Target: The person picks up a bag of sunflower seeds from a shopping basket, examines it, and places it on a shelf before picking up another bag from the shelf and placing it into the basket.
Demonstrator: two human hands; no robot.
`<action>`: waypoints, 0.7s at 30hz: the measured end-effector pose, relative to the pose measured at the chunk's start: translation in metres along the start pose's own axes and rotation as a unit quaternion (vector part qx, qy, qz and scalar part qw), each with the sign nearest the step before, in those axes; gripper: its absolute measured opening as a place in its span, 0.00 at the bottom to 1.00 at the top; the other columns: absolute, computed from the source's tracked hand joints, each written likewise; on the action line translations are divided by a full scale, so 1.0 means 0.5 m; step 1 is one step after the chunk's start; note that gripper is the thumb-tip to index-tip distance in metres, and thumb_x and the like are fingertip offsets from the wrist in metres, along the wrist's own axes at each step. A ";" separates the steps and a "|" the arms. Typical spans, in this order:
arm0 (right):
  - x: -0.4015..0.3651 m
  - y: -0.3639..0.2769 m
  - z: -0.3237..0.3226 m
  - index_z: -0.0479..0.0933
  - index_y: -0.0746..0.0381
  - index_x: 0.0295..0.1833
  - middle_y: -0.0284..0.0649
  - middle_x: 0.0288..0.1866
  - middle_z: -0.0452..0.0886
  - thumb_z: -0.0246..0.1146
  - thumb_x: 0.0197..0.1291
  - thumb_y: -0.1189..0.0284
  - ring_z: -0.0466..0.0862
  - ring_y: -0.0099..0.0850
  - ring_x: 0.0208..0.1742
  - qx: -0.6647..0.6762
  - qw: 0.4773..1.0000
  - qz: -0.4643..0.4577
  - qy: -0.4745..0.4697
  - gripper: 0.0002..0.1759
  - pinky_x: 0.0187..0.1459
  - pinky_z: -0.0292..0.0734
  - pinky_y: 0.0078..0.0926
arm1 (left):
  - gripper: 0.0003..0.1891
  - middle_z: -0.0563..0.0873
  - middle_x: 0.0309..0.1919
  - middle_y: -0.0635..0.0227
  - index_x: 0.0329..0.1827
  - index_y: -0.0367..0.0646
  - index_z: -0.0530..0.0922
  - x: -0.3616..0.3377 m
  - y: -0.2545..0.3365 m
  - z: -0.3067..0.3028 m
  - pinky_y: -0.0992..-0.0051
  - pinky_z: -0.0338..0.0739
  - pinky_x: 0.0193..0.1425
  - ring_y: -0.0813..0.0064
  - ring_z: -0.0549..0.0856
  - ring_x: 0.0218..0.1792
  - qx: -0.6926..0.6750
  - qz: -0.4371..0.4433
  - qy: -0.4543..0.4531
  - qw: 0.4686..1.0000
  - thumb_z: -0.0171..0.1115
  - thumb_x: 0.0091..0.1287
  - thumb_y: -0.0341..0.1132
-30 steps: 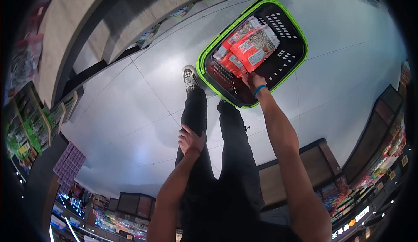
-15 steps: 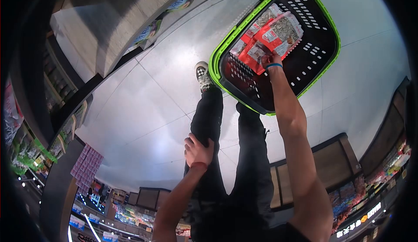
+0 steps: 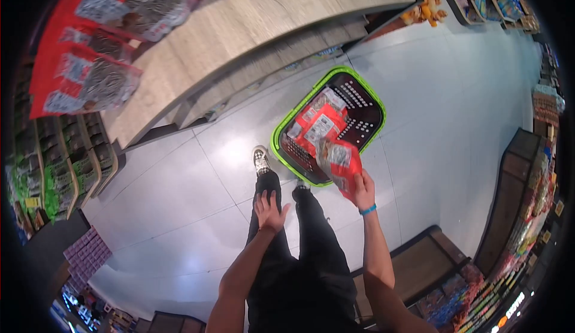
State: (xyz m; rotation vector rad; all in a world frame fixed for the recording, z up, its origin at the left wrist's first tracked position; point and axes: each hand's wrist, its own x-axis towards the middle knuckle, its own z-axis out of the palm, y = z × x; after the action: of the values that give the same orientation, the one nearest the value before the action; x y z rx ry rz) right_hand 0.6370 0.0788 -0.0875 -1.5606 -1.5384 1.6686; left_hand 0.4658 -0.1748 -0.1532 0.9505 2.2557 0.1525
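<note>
My right hand (image 3: 364,190) is closed on the end of a red snack bag (image 3: 341,164) with a pale label, held up over the near edge of the basket. Below it, the black basket (image 3: 374,114) with a green rim stands on the floor and holds more red bags (image 3: 318,123). Resting against my left thigh is my left hand (image 3: 271,212), its fingers spread and nothing in it.
A curved wooden shelf (image 3: 239,30) at the upper left carries red bags (image 3: 90,81). Pink stacked boxes (image 3: 87,254) stand at the lower left. Low brown display units (image 3: 419,267) with packaged goods line the right side.
My right hand has lifted a red bag out of the basket and toward me. The view has risen, and the wooden shelf with bags shows more. My left hand's fingers have spread.
</note>
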 end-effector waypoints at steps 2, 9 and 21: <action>-0.082 -0.117 -0.031 0.71 0.66 0.35 0.28 0.27 0.71 0.49 0.70 0.71 0.67 0.19 0.31 -0.094 0.990 0.005 -0.103 0.11 0.36 0.68 0.23 | 0.54 0.56 0.72 0.47 0.75 0.37 0.52 -0.007 0.064 -0.100 0.49 0.47 0.75 0.47 0.53 0.74 -0.125 0.084 0.057 0.987 0.68 0.54 0.61; -0.232 -0.408 -0.103 0.77 0.71 0.54 0.36 0.40 0.84 0.52 0.68 0.73 0.79 0.21 0.42 0.020 0.931 0.064 -0.358 0.16 0.46 0.75 0.20 | 0.46 0.74 0.63 0.53 0.71 0.36 0.61 -0.098 0.139 -0.340 0.68 0.66 0.69 0.65 0.72 0.65 -0.439 0.181 -0.247 0.845 0.77 0.53 0.43; -0.203 -0.477 -0.029 0.77 0.69 0.48 0.38 0.44 0.83 0.52 0.71 0.60 0.81 0.25 0.49 0.231 0.812 0.033 -0.534 0.21 0.52 0.74 0.22 | 0.21 0.84 0.50 0.62 0.61 0.33 0.72 -0.342 0.123 -0.436 0.72 0.78 0.57 0.75 0.84 0.50 -0.672 0.149 -0.187 0.701 0.63 0.67 0.29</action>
State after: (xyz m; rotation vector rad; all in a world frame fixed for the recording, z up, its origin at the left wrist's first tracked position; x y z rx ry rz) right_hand 0.5903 0.0775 0.1677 -0.3439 -1.2545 2.9191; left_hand 0.4519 -0.2131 0.1274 0.3862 1.0289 1.3824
